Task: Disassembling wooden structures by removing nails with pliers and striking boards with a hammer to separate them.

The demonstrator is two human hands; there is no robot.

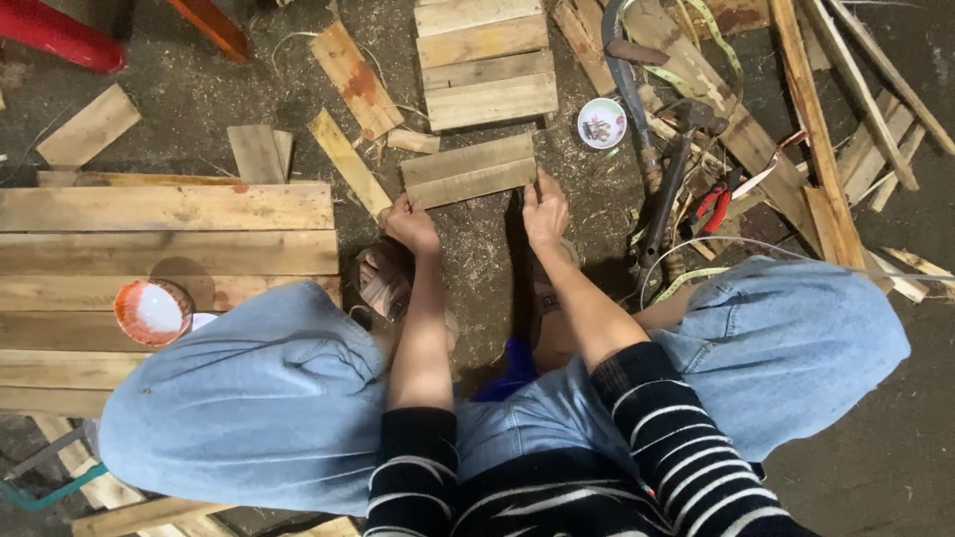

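Observation:
I am squatting over a dirt floor strewn with wood. A small panel of two short planks [468, 170] lies in front of my feet. My left hand [410, 223] grips its near left corner. My right hand [544, 208] holds its near right edge, fingers curled on the wood. A larger panel of several short planks [484, 62] lies just beyond it.
A wide pallet of long planks [169, 259] lies to the left with an orange bowl of white liquid [151, 311] on it. A small white bowl of nails [601, 122], a hammer [674, 169], red pliers [713, 205] and loose slats [816, 129] lie to the right.

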